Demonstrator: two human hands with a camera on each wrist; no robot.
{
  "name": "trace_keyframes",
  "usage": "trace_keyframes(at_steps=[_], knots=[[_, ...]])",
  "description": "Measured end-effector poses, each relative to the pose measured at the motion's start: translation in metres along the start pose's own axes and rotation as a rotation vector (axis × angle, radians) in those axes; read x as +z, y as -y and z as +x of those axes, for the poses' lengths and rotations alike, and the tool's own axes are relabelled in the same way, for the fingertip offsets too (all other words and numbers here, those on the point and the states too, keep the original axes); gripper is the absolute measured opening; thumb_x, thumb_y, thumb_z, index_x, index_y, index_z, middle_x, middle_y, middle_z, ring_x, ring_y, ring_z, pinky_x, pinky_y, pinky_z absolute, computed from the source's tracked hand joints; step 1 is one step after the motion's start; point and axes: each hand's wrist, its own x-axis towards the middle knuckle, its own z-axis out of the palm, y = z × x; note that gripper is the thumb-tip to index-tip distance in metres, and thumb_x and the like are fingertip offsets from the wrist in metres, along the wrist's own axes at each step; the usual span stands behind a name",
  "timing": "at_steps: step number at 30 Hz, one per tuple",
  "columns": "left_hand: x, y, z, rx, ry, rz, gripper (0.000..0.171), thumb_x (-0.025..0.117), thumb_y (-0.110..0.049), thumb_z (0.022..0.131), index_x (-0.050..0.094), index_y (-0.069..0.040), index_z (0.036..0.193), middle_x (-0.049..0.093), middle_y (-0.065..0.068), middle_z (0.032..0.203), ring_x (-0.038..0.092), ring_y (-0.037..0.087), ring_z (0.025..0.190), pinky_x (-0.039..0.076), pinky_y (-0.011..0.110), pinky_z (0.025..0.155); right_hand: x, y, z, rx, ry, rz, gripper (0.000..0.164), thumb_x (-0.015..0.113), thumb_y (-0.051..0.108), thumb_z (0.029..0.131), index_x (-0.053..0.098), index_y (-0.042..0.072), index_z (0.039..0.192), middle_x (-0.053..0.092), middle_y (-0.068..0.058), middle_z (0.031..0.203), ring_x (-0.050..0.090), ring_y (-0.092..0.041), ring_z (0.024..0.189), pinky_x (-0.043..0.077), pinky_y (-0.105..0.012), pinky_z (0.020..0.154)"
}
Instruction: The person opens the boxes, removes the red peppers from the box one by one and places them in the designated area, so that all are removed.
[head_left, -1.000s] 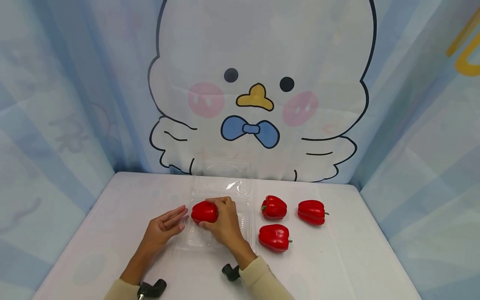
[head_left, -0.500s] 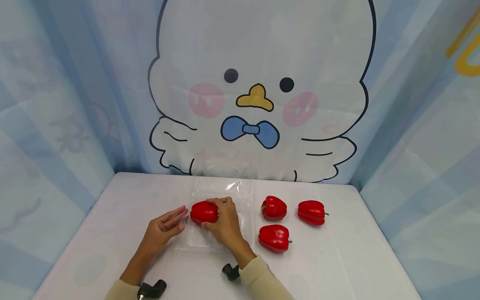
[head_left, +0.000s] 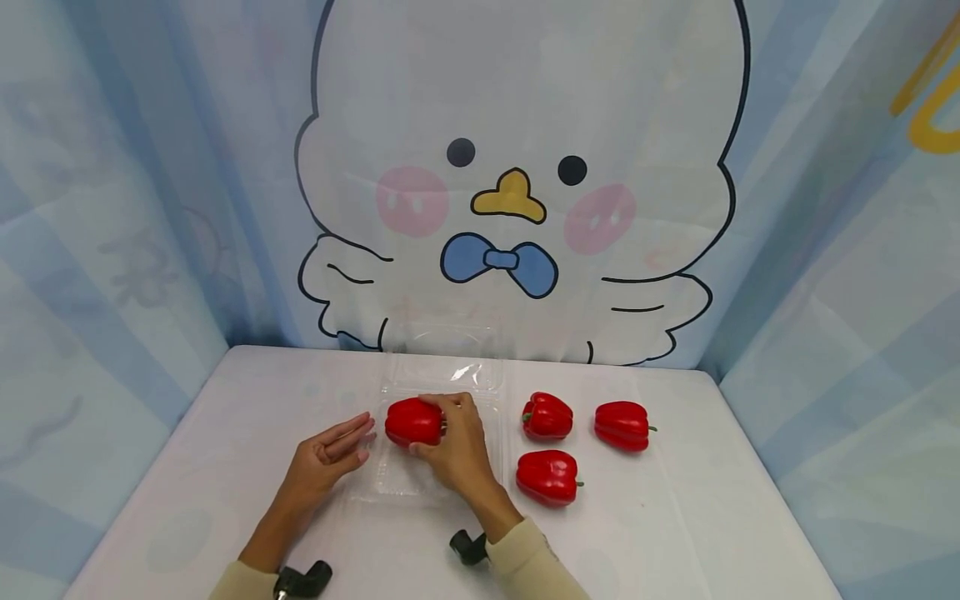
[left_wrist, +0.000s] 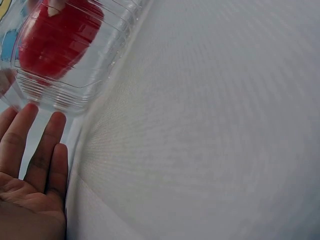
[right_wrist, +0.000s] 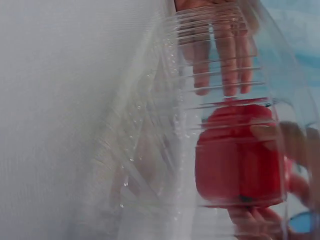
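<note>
A glossy red bell pepper (head_left: 412, 422) is held by my right hand (head_left: 457, 446), thumb on the near side and fingers over the far side at the stem end. It is over the left part of a clear plastic clamshell container (head_left: 408, 481). Through the container's ribbed wall the same bell pepper (right_wrist: 237, 155) shows in the right wrist view, lying within the wall's outline. My left hand (head_left: 324, 463) stands at the container's left side with fingers extended. In the left wrist view, its fingertips (left_wrist: 31, 111) are right at the container wall (left_wrist: 75, 95).
To the right of the container lie three more red bell peppers: one near (head_left: 548, 478), one farther back (head_left: 547, 417) and one farthest right (head_left: 623, 426). The container's lid (head_left: 442, 371) stands open toward the back curtain (head_left: 510, 100). A white cloth covers the table (head_left: 675, 517).
My right hand has shifted slightly to the right with the bell pepper in its grip. My left hand and the other peppers have stayed in place.
</note>
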Motion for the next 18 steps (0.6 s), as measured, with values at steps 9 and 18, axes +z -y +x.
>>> trace_keyframes(at_steps=[9,18], knots=[[0.000,0.000,0.000,0.004,-0.002,0.021,0.063,0.077,-0.021,0.100,0.052,-0.015,0.158,0.059,0.004,0.156,0.062,-0.002,0.133,0.052,0.013,0.102,-0.017,0.001,-0.008,-0.021,-0.020,0.026,0.071,0.096,0.014,0.078,0.067,0.025,0.142,0.057,-0.005,0.137,0.060,-0.023,0.121,0.064,-0.038,0.095],[0.001,0.000,0.000,0.006,-0.005,0.008,0.063,0.077,-0.019,0.100,0.053,-0.013,0.157,0.058,0.005,0.157,0.062,-0.009,0.129,0.051,0.010,0.101,-0.036,-0.002,-0.018,-0.058,-0.071,0.073,0.071,0.095,0.012,0.078,0.067,0.023,0.142,0.058,-0.007,0.135,0.064,-0.026,0.119,0.065,-0.045,0.095]])
